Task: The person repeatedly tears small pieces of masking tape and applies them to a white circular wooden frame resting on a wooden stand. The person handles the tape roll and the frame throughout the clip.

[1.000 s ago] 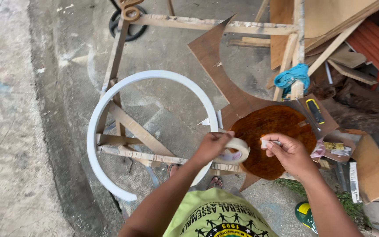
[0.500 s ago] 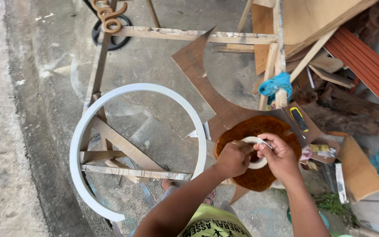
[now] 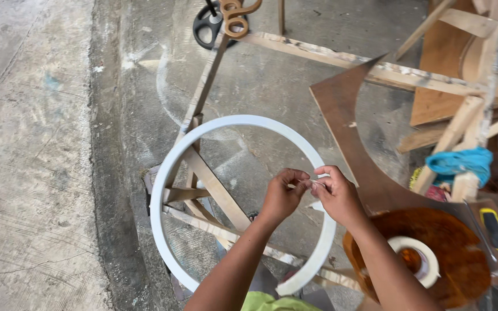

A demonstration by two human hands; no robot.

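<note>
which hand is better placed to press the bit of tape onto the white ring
Right, probably. The right hand sits beside the white ring rim, its fingers nearly touching it. The left hand hangs inside the hoop, sharing the tape piece.

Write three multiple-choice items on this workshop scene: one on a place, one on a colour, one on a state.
1. Where does the tape roll lie?
A. on the round orange board
B. on the concrete floor
C. around a wrist

2. What colour is the big ring?
A. black
B. white
C. red

3. How do the hands stand?
A. far apart
B. flat on the floor
C. close together, fingertips pinching a small pale strip

Key: 1 A, the roll rests on the orange board. 2 B, the ring is white. 3 C, left hand and right hand meet above the ring.
</note>
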